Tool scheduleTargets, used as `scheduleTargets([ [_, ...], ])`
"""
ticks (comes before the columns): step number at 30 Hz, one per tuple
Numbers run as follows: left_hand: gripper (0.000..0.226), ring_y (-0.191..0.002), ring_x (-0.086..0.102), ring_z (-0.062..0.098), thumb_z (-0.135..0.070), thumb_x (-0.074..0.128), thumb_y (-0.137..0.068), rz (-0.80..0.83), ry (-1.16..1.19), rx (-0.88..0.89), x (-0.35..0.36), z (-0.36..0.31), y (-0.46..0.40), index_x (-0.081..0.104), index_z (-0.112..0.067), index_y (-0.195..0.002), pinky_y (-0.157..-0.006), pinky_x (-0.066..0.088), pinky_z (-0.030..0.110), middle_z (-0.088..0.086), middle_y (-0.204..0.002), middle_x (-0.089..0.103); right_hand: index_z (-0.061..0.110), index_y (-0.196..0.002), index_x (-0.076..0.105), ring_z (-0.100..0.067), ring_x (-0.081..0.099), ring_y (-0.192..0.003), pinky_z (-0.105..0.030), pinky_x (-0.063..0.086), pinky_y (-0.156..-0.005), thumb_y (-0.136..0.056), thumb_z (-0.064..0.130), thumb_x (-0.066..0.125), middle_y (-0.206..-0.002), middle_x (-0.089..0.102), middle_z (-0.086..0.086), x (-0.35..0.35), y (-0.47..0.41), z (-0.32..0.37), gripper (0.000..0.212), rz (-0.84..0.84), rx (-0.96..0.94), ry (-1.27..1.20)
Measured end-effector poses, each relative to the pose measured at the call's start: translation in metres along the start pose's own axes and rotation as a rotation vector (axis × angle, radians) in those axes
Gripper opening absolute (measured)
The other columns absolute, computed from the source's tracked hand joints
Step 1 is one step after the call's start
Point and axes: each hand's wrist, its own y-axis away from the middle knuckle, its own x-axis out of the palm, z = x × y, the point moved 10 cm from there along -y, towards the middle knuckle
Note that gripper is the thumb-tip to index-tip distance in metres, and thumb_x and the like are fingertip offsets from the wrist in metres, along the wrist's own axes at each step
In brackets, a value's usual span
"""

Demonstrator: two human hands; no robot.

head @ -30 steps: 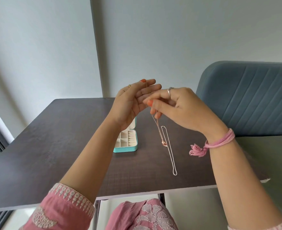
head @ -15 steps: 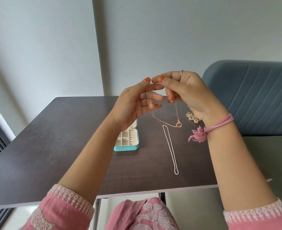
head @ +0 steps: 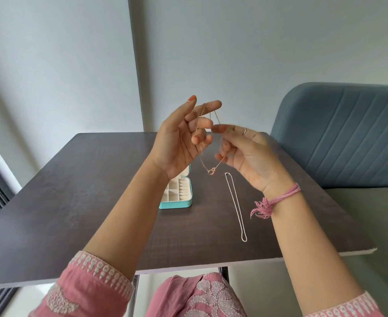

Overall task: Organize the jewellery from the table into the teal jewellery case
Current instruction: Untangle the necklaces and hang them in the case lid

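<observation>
Both hands are being held up above the table [head: 74, 191], close together at the middle of the view. A thin rose-gold chain [head: 203, 156] is being draped over the fingers of the left hand [head: 177, 145], which is raised with palm showing and fingers spread and loosely bent; the chain is being carried near the top of the index finger and is hanging down past the other fingers. The right hand [head: 250, 154], just beside it at 3 o'clock, is being held palm up with its fingers curled, and the other run of the chain is being pinched between its thumb and fingertips. Between the two hands the chain is sagging into a loop, and a small ring pendant [head: 212, 171] is hanging at its lowest point, above the table and not touching it.

At 7 o'clock from the pendant, a teal case [head: 179, 203] is lying open on the table, its cream compartments being partly hidden by the left wrist. At 5 o'clock from the pendant, a silver chain [head: 235, 205] is lying stretched out on the table, well apart from the case. A pink thread band [head: 279, 199] is being worn on the right wrist. At 3 o'clock from the table a blue chair [head: 348, 133] is standing.
</observation>
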Motion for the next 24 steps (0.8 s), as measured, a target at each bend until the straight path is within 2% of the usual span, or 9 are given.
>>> scheduleTargets([
  [3, 0.037, -0.039, 0.045, 0.003, -0.034, 0.044, -0.096, -0.017, 0.055, 0.021, -0.005, -0.002, -0.002, 0.066, -0.007, -0.108, -0.057, 0.051, 0.017, -0.004, -0.065, 0.067, 0.009, -0.093, 0.069, -0.013, 0.056, -0.057, -0.037, 0.051, -0.075, -0.082, 0.021, 0.059, -0.056, 0.054, 0.001, 0.004, 0.008, -0.016, 0.019, 0.014, 0.016, -0.010],
  [6, 0.032, -0.044, 0.052, 0.002, -0.030, 0.046, -0.095, -0.048, 0.088, 0.049, -0.009, -0.005, -0.003, 0.067, -0.007, -0.106, -0.062, 0.053, 0.019, 0.003, -0.090, 0.074, 0.008, -0.091, 0.068, -0.016, 0.059, -0.064, -0.036, 0.052, -0.083, -0.080, 0.019, 0.060, -0.059, 0.061, 0.001, 0.004, 0.016, -0.024, 0.017, -0.009, 0.000, -0.025],
  [8, 0.031, -0.048, 0.055, 0.002, -0.027, 0.046, -0.095, -0.070, 0.110, 0.068, -0.011, -0.007, -0.003, 0.066, -0.006, -0.105, -0.067, 0.055, 0.020, 0.006, -0.098, 0.073, 0.009, -0.090, 0.069, -0.015, 0.061, -0.067, -0.034, 0.052, -0.086, -0.079, 0.018, 0.061, -0.063, 0.064, 0.001, 0.004, 0.021, -0.027, 0.016, -0.027, -0.022, -0.029],
  [11, 0.027, -0.054, 0.058, 0.004, -0.021, 0.047, -0.095, -0.101, 0.141, 0.104, -0.013, -0.009, -0.003, 0.065, -0.005, -0.106, -0.074, 0.055, 0.023, 0.008, -0.103, 0.073, 0.013, -0.087, 0.071, -0.013, 0.065, -0.076, -0.031, 0.052, -0.090, -0.076, 0.017, 0.065, -0.075, 0.070, 0.003, 0.004, 0.027, -0.030, 0.013, -0.060, -0.057, -0.041],
  [14, 0.021, -0.062, 0.063, 0.005, -0.014, 0.047, -0.095, -0.134, 0.121, 0.144, -0.014, -0.011, -0.002, 0.064, -0.005, -0.106, -0.078, 0.055, 0.024, 0.008, -0.103, 0.072, 0.020, -0.083, 0.076, -0.017, 0.065, -0.092, -0.035, 0.048, -0.098, -0.075, 0.021, 0.076, -0.088, 0.073, 0.002, 0.004, 0.030, -0.032, 0.008, -0.094, -0.096, -0.007],
  [16, 0.020, -0.069, 0.067, 0.006, -0.012, 0.049, -0.095, -0.137, 0.111, 0.149, -0.014, -0.010, -0.002, 0.064, -0.007, -0.106, -0.079, 0.056, 0.025, 0.008, -0.102, 0.072, 0.021, -0.084, 0.076, -0.020, 0.065, -0.102, -0.037, 0.046, -0.101, -0.075, 0.021, 0.077, -0.096, 0.073, -0.003, 0.001, 0.031, -0.033, 0.009, -0.138, -0.124, -0.011],
  [20, 0.022, -0.079, 0.069, 0.010, -0.013, 0.046, -0.096, -0.135, 0.094, 0.148, -0.014, -0.010, -0.002, 0.063, -0.006, -0.108, -0.081, 0.056, 0.026, 0.009, -0.104, 0.072, 0.022, -0.088, 0.075, -0.020, 0.066, -0.106, -0.032, 0.048, -0.096, -0.082, 0.017, 0.071, -0.100, 0.073, -0.005, 0.003, 0.036, -0.026, 0.009, -0.166, -0.212, 0.044],
  [24, 0.027, -0.091, 0.070, 0.017, -0.015, 0.042, -0.097, -0.119, 0.063, 0.142, -0.014, -0.011, -0.002, 0.062, -0.004, -0.111, -0.085, 0.056, 0.029, 0.012, -0.109, 0.071, 0.027, -0.090, 0.070, -0.011, 0.066, -0.086, -0.027, 0.050, -0.082, -0.081, 0.008, 0.072, -0.092, 0.069, 0.001, 0.005, 0.037, -0.017, 0.022, -0.202, -0.292, 0.225],
])
